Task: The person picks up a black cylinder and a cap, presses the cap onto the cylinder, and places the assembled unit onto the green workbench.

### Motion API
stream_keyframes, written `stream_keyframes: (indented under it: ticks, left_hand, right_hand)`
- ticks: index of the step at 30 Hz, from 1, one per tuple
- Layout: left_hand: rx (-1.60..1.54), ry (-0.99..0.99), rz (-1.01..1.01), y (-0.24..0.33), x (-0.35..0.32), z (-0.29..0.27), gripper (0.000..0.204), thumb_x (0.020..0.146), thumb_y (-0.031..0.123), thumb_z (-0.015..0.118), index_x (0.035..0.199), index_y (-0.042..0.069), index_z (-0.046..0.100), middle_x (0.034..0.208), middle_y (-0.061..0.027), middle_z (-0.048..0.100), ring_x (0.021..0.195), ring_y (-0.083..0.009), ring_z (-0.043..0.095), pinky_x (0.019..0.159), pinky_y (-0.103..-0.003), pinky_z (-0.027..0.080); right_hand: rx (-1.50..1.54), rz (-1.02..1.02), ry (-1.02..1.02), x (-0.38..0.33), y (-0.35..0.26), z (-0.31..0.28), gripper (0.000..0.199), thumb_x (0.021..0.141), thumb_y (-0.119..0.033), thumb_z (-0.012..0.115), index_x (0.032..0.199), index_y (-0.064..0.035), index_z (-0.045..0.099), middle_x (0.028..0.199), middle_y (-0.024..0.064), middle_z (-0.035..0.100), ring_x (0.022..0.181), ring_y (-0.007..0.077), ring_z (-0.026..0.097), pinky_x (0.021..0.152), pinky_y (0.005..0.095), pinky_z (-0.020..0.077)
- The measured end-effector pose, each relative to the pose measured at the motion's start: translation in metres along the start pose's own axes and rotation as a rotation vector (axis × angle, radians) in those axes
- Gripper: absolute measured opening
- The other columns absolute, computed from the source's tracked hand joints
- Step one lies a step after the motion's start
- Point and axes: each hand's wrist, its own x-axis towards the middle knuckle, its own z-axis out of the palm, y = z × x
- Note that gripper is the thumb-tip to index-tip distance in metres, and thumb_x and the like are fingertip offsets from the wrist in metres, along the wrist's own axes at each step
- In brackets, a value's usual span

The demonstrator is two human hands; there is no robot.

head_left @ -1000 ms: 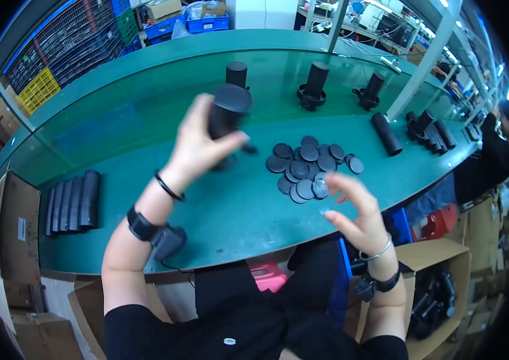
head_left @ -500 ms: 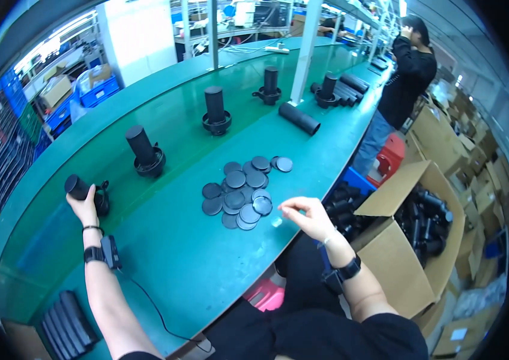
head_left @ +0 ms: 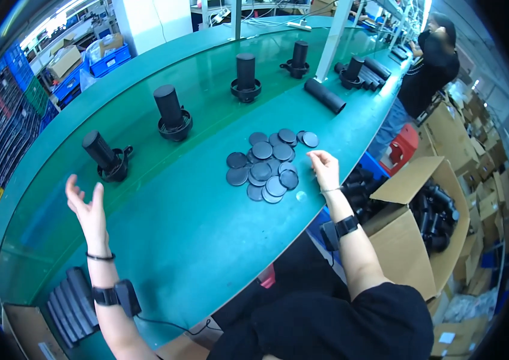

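My left hand (head_left: pixel 89 209) is open with fingers spread, just in front of an upright black tube standing in a collar-like base (head_left: pixel 105 157); a gap separates them. My right hand (head_left: pixel 326 171) has thumb and fingers drawn together, and nothing shows between them. It hovers beside a loose pile of flat black round discs (head_left: pixel 263 165) on the green bench (head_left: pixel 194 231). More black tubes in ring-shaped bases, such as the tube (head_left: pixel 172 114) and the tube (head_left: pixel 245 78), stand in a row along the far side.
A black tube (head_left: pixel 325 96) lies on its side near a metal post (head_left: pixel 334 45). Several black bars (head_left: pixel 73 306) lie at lower left beside a cardboard box (head_left: pixel 29 330). At right stands an open carton (head_left: pixel 407 249) of black parts. Another person (head_left: pixel 428 75) stands beyond it.
My left hand has let go of the nearest tube and drawn back from it, opening. My right hand stays by the discs, its fingers now bent more downward. The view has shifted.
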Motion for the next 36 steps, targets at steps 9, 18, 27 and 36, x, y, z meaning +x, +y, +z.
stream_keyframes:
  ticks: [9,18,27,36]
  left_hand:
    - [-0.114,-1.148,-0.101,0.066,-0.163,-0.085,0.037,0.076,0.005,0.072,0.112,0.003,0.064,0.098,-0.0064,0.066,0.083,-0.0126,0.064,0.064,-0.024,0.049]
    - [-0.316,-0.737,-0.583,0.070,-0.228,-0.060,0.021,0.091,0.004,0.061,0.112,0.000,0.060,0.086,-0.0082,0.066,0.068,-0.0093,0.061,0.050,-0.017,0.044]
    - [-0.175,-0.604,-0.646,0.079,-0.226,-0.015,0.013,0.096,0.012,0.057,0.105,0.003,0.062,0.081,-0.0054,0.065,0.061,-0.0079,0.059,0.045,-0.017,0.041]
    - [-0.397,-0.632,-0.663,0.068,-0.234,-0.016,0.015,0.097,0.014,0.059,0.105,0.003,0.062,0.082,-0.0048,0.065,0.065,-0.0078,0.059,0.048,-0.016,0.043]
  right_hand:
    - [0.190,0.435,0.093,0.199,-0.015,-0.119,0.087,0.079,-0.001,0.058,0.153,-0.0221,0.018,0.067,0.0062,0.057,0.051,0.0140,0.051,0.043,0.0289,0.0409]
    - [-0.441,0.437,0.091,0.331,0.018,-0.196,0.058,0.080,-0.008,0.055,0.137,-0.0152,0.051,0.073,0.0057,0.061,0.050,0.0143,0.051,0.043,0.0306,0.0397]
    - [-0.794,0.034,-0.233,0.274,0.065,-0.098,0.094,0.064,-0.064,0.075,0.136,-0.0095,0.052,0.134,0.0241,0.053,0.125,0.0343,0.052,0.104,0.0419,0.0435]
    - [0.168,0.458,0.424,0.236,0.060,-0.192,0.054,0.066,-0.044,0.080,0.097,-0.0003,0.068,0.088,0.0081,0.063,0.068,0.0172,0.059,0.051,0.0274,0.0467]
